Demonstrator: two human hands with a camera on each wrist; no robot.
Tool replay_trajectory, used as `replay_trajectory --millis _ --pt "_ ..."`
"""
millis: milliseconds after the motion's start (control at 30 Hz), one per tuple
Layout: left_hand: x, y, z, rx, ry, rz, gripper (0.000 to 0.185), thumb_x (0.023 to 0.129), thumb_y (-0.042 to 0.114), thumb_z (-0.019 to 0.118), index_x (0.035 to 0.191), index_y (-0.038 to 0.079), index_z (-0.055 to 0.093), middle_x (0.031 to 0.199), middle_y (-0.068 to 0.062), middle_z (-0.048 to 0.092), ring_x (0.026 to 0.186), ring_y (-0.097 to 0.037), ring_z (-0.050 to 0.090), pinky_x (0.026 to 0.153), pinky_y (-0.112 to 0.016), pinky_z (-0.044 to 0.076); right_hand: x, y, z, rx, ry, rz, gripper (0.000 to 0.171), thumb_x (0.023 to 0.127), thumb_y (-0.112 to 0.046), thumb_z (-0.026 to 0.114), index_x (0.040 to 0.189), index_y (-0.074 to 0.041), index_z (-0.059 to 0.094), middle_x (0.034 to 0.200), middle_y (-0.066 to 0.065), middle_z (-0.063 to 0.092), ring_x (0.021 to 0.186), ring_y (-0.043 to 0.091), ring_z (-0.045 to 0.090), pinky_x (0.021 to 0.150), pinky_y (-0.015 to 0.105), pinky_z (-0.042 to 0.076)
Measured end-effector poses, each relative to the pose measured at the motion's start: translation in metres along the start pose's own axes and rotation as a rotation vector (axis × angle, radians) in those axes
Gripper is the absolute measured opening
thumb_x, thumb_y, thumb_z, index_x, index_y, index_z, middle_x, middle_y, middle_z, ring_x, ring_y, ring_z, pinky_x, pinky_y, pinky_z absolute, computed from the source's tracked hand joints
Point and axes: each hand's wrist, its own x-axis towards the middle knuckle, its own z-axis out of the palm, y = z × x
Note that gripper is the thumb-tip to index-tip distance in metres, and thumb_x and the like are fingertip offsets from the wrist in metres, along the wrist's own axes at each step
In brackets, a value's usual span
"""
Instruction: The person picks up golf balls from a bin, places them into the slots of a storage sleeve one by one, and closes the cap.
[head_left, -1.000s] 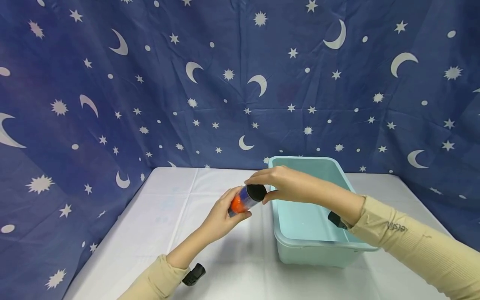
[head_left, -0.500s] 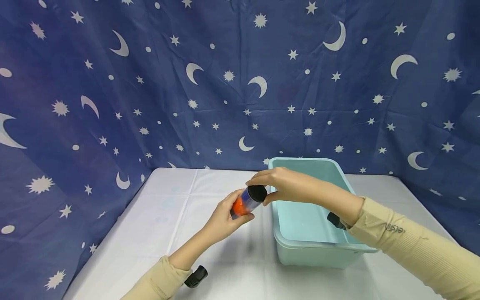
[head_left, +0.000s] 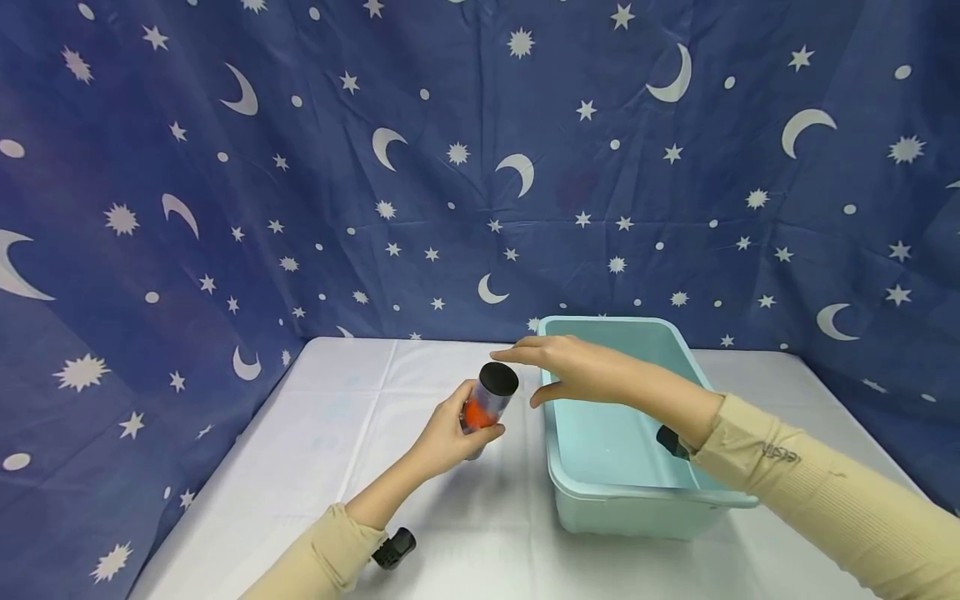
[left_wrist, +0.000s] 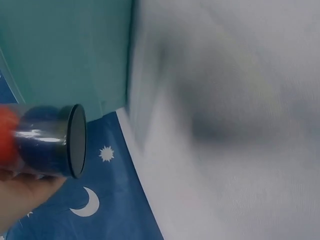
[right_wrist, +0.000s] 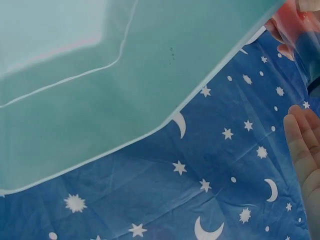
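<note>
My left hand (head_left: 442, 433) grips a clear plastic tube (head_left: 491, 404) with a black lid (head_left: 499, 378), fingers and thumb around its lower part. Inside the tube are an orange ball-like thing and a dark blue one; the left wrist view shows the blue one (left_wrist: 42, 135) nearer the lid. The tube is held above the table, tilted slightly, lid end up. To the right of the lid, my right hand (head_left: 573, 367) hovers with fingers extended and thumb apart, holding nothing. The right wrist view shows its fingers (right_wrist: 300, 145) a short gap from the lid end.
A light teal plastic tub (head_left: 630, 496) stands on the white-covered table (head_left: 480, 550), under my right forearm. A dark blue curtain (head_left: 420, 192) with white moons and stars hangs behind and to the left. A small black camera (head_left: 395, 547) sits at my left wrist.
The right fingers have come off the lid and now stand apart from it. The left hand has turned the tube more upright and slightly to the left.
</note>
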Motion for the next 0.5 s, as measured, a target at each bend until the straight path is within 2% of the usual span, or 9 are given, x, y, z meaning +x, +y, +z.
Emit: replay_trajectory --millis 233,500 --pt "0.001 -0.006 -0.001 0.019 -0.027 -0.043 0.041 0.08 0.016 0.073 0.115 0.009 0.052 0.105 -0.009 0.066 0.095 -0.023 0.064 0.08 -0.038 0.05 -0.008 0.004 -0.002 -0.035 0.026 -0.03 0.059 0.077 -0.017 0.077 0.131 -0.011 0.055 0.128 0.007 0.06 0.115 0.026 0.059 0.091 0.037 0.051" --pt "0.005 -0.016 -0.001 -0.002 -0.013 -0.127 0.044 0.079 0.01 0.073 0.118 0.004 0.051 0.107 -0.014 0.064 0.098 -0.026 0.061 0.082 -0.043 0.05 -0.022 0.016 -0.003 -0.029 0.082 -0.052 0.051 0.079 -0.02 0.075 0.126 -0.01 0.059 0.116 0.003 0.065 0.103 0.02 0.064 0.086 0.032 0.053"
